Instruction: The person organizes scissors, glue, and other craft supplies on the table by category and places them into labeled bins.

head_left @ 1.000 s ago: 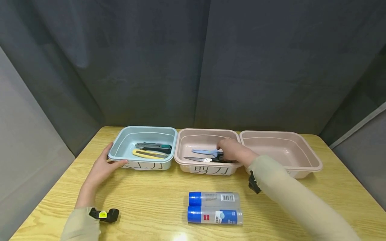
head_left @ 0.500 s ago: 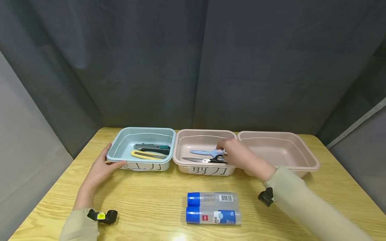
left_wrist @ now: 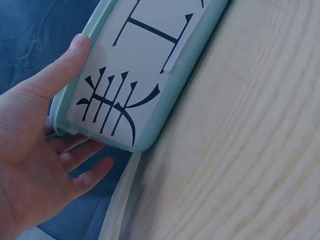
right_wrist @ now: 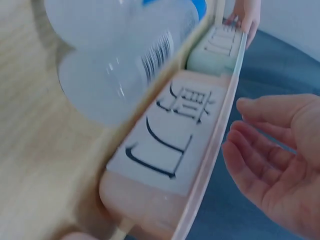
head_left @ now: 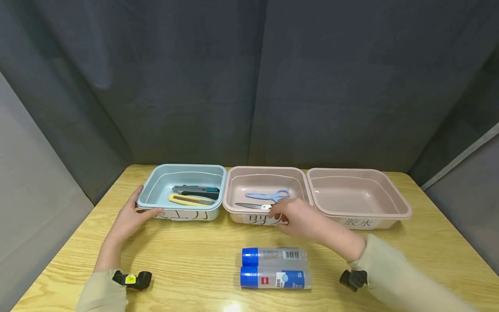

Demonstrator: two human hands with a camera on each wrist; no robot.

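My left hand (head_left: 134, 211) rests on the near left corner of a light blue bin (head_left: 156, 184). Its thumb (left_wrist: 65, 65) lies along the rim by the label, and the fingers reach round the corner. Two utility knives lie in that bin, one yellow (head_left: 191, 199) and one dark (head_left: 196, 190). My right hand (head_left: 282, 215) hovers in front of the middle pink bin (head_left: 265, 173), its fingers relaxed and holding nothing. Blue-handled scissors (head_left: 269, 196) and a second pair (head_left: 251, 206) lie in that bin. Two blue-capped glue bottles (head_left: 274, 266) lie side by side on the table below my right hand.
A third pink bin (head_left: 390, 208) stands at the right with nothing in it. All three bins sit in a row at the back of the wooden table (head_left: 195, 251), against a dark curtain. The bins carry paper labels on their fronts.
My right hand has drawn back out of the middle pink bin toward me, leaving the scissors inside. It now hangs in front of the bin. My left hand has stayed on the blue bin.
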